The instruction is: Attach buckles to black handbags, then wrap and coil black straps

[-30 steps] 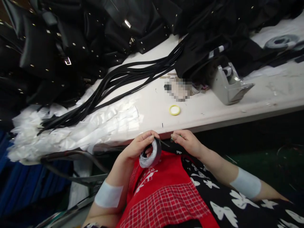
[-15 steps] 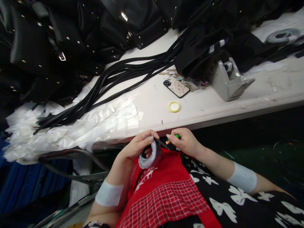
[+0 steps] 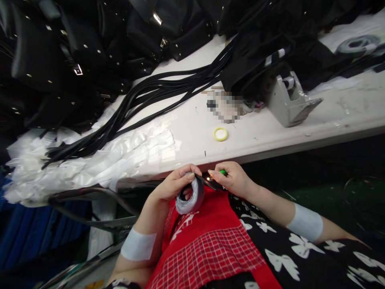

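Observation:
My left hand (image 3: 177, 182) is closed, pinching the end of a thin black strap (image 3: 208, 183) between thumb and fingertips. A grey roll that looks like tape (image 3: 190, 204) hangs on the same hand, with a finger showing through its hole. My right hand (image 3: 231, 176) is wrapped round a green lighter (image 3: 223, 171), most of which the fingers hide. A small flame (image 3: 208, 178) glows between the hands, close beside the strap. Both hands are in front of the red apron, just below the table's front edge.
Black straps (image 3: 168, 86) lie across the white table (image 3: 192, 132), over white wrapping (image 3: 135, 154). Black bags (image 3: 99, 44) are heaped behind. A yellow ring (image 3: 220, 134), a blurred-out object (image 3: 227, 108) and a grey tape dispenser (image 3: 288, 102) are on the table.
The flame now glows brighter and sits slightly further left. My right hand has shifted a little left and up with the lighter; my left hand barely moved.

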Action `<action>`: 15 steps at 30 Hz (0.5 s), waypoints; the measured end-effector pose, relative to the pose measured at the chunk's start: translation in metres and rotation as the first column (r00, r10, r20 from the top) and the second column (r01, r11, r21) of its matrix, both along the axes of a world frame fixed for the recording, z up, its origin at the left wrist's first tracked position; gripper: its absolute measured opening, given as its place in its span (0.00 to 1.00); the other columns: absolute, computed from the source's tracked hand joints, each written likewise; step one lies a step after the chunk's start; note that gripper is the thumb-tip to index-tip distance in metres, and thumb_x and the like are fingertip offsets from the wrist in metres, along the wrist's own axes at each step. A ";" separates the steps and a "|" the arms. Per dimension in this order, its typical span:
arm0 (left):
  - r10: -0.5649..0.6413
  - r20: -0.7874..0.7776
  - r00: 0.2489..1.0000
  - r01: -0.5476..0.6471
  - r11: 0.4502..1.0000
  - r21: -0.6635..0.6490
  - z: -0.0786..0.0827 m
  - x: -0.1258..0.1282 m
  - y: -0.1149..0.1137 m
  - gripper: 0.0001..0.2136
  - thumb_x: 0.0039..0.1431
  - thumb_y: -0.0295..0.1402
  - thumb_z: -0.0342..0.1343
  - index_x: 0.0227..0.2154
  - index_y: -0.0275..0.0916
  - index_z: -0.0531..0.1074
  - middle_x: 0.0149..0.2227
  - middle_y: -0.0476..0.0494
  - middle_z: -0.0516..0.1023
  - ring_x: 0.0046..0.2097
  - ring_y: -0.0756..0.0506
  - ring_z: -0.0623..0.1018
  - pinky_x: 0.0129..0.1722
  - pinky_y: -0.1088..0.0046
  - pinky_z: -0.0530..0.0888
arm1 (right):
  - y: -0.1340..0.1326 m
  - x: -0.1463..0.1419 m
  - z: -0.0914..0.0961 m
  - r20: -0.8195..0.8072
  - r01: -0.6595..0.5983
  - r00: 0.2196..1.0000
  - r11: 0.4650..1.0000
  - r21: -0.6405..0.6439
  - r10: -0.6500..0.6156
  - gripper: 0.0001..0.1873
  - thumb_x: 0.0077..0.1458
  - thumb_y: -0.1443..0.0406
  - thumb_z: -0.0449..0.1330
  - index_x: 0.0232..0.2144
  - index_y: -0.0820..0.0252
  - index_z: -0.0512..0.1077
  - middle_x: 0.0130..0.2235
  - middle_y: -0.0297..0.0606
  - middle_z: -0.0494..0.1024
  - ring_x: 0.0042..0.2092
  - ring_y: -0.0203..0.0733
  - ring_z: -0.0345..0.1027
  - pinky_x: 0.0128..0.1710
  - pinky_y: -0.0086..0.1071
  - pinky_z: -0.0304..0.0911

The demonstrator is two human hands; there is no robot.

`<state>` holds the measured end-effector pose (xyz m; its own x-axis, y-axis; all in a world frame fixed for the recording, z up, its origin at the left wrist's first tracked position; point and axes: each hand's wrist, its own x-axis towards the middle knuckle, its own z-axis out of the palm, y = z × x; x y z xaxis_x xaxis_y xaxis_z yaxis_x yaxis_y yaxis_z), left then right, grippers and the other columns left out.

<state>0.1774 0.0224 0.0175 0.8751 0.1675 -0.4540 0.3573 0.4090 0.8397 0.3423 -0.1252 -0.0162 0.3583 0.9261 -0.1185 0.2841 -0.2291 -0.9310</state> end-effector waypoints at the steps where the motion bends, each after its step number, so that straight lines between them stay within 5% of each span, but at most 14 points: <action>1: -0.002 -0.001 1.000 0.002 1.000 -0.001 0.000 0.000 0.000 0.15 0.59 0.44 0.60 0.39 0.37 0.69 0.18 0.56 0.65 0.16 0.56 0.62 0.14 0.86 0.61 | 0.000 0.000 0.000 0.003 -0.002 1.000 1.000 0.003 0.002 0.28 0.58 0.48 0.53 0.16 0.62 0.66 0.18 0.31 0.64 0.23 0.31 0.55 0.25 0.28 0.47; 15: 0.040 0.011 0.999 -0.040 0.999 0.000 0.003 -0.003 -0.001 0.15 0.59 0.44 0.60 0.39 0.37 0.68 0.18 0.56 0.64 0.16 0.56 0.61 0.14 0.85 0.60 | -0.008 0.014 0.004 -0.084 0.023 0.996 0.991 0.133 -0.012 0.27 0.60 0.46 0.52 0.22 0.61 0.67 0.23 0.33 0.69 0.27 0.35 0.61 0.29 0.29 0.54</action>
<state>0.1742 0.0217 0.0203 0.8726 0.2023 -0.4446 0.3319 0.4223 0.8435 0.3562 -0.1334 -0.0124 0.3687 0.9292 -0.0242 0.2019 -0.1054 -0.9737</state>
